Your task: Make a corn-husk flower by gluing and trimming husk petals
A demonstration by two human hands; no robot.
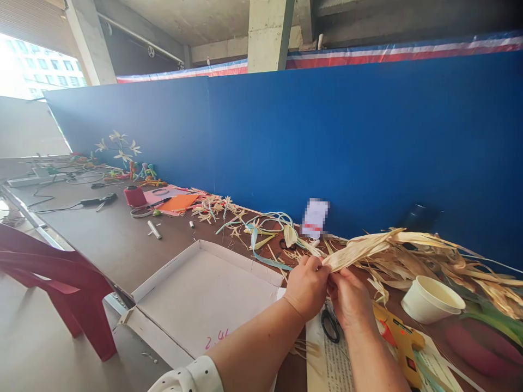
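Note:
Both hands meet at the near edge of a long pale dried corn husk (359, 251), which stretches away to the right. My left hand (307, 287) is closed in a pinch on its end, knuckles up. Beside it, my right hand (352, 300) grips the same end from below, thumb and fingers pressed together. Black-handled scissors (330, 325) lie under the hands on a printed sheet (327, 365), their blades partly hidden. More dried husks (445, 267) are heaped behind and to the right.
A yellow glue gun (404, 343) and a cream paper cup (433, 300) stand at right. An open white box lid (204, 299) lies left of my arms. Husk flowers (212, 209) and scraps line the blue partition (261, 136). A red chair (61, 288) is at far left.

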